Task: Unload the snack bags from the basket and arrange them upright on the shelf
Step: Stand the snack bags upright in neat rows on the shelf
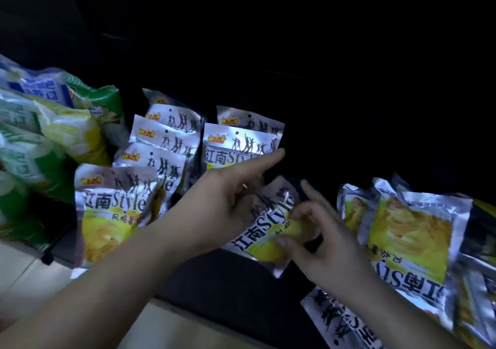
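Gripping a tilted bag (268, 230) between them, both hands work just above the dark shelf (228, 289). The left hand (220, 203) curls its lower fingers round the bag's top edge, while its index finger (268, 158) is stretched straight out and lies across the front one of two upright bags (236, 150) directly behind it. The right hand (322, 241) pinches the bag's yellow lower half between thumb (284, 241) and middle fingers, with its index finger lifted clear and pointing up. Left of the left hand's knuckles a row of four more such bags (115, 209) stands upright, one behind another. Beyond that row are green bags (40, 139). Right of the right hand's fingers, loose bags (410, 230) lie flat and overlapping in a heap; what holds them cannot be told.
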Demonstrator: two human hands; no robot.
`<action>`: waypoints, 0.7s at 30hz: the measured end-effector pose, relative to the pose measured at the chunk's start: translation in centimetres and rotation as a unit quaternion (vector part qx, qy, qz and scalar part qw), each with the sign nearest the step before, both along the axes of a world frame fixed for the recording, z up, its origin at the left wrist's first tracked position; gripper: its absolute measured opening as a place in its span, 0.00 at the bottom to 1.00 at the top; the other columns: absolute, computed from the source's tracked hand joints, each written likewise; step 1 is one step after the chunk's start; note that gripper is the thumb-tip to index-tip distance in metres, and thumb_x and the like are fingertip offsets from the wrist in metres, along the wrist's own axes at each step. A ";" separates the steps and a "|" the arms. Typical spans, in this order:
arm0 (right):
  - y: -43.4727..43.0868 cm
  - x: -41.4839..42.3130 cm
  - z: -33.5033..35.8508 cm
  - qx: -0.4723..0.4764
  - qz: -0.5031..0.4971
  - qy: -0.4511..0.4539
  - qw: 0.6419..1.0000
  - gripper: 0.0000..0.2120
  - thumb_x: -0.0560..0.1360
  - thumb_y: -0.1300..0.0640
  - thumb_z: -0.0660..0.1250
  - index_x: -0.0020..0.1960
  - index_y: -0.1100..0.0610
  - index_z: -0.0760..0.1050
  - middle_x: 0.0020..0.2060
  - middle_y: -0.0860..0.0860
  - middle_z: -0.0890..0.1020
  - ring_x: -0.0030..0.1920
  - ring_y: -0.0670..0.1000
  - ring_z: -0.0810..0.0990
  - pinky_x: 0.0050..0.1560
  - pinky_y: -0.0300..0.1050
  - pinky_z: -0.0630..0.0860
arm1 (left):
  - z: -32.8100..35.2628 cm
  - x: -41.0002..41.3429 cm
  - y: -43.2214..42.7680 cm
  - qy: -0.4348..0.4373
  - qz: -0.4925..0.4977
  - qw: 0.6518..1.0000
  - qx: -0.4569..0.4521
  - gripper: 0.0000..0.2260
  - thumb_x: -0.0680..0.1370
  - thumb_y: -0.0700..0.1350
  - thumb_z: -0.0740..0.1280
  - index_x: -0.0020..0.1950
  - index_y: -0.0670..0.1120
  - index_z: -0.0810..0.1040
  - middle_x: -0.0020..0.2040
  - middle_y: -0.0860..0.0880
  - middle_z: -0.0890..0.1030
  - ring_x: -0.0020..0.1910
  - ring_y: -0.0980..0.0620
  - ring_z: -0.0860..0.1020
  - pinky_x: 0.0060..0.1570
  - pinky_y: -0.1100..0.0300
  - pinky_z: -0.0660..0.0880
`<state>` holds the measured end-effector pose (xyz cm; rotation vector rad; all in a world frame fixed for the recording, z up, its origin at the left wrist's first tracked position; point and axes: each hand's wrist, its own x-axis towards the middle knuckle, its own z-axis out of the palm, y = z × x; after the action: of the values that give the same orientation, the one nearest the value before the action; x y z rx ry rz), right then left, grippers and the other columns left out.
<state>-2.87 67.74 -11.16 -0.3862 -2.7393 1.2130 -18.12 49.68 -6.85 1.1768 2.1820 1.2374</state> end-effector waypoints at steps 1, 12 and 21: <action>-0.6 -0.7 0.2 -0.032 0.011 -0.008 0.999 0.14 0.74 0.42 0.71 0.53 0.43 0.69 0.66 0.35 0.71 0.69 0.38 0.69 0.57 0.30 0.67 | 0.3 -0.3 -0.3 0.000 0.005 1.000 -0.002 0.34 0.81 0.35 0.63 0.76 0.70 0.62 0.51 0.54 0.79 0.41 0.36 0.80 0.37 0.44 0.79; -5.1 -5.5 -2.9 -0.222 -0.155 0.030 0.962 0.16 0.74 0.62 0.75 0.41 0.46 0.70 0.33 0.47 0.71 0.33 0.46 0.70 0.34 0.36 0.69 | -2.4 -1.9 -4.9 0.148 0.273 0.951 0.007 0.09 0.77 0.41 0.67 0.54 0.54 0.78 0.48 0.56 0.77 0.42 0.56 0.78 0.42 0.54 0.76; -7.2 -8.3 -5.2 -0.231 -0.211 0.011 0.950 0.12 0.74 0.57 0.76 0.44 0.48 0.72 0.39 0.52 0.75 0.32 0.44 0.70 0.34 0.33 0.69 | -8.4 0.7 -6.8 0.052 0.164 0.977 -0.127 0.22 0.74 0.53 0.67 0.68 0.61 0.76 0.48 0.63 0.70 0.44 0.59 0.77 0.51 0.57 0.76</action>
<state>-11.17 60.53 -16.41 -0.9388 -2.1582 1.6891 -17.38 42.92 -15.23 0.8193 2.5977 0.9912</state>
